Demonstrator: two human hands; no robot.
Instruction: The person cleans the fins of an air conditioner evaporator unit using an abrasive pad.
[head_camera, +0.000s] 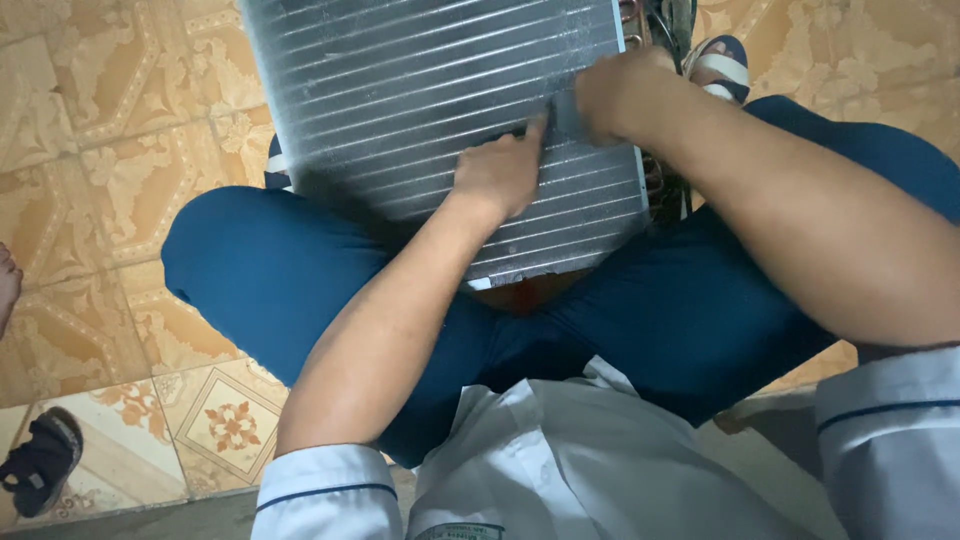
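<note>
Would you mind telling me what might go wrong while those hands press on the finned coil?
The left hand presses a fingertip into the finned coil; the thin fins may bend or cut skin. The coil rests propped against the knees, so it may slip. The right hand sits near the copper tube bends, which could kink.

White short sleeves (325, 490) (navy piping), dark blue trousers (270, 280), striped sandal (722, 66).

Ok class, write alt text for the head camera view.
Seated person's two hands rest on a finned metal coil panel across blue-trousered knees: left hand points a finger at the fins, right hand presses beside it. Patterned floor tiles lie below.
</note>
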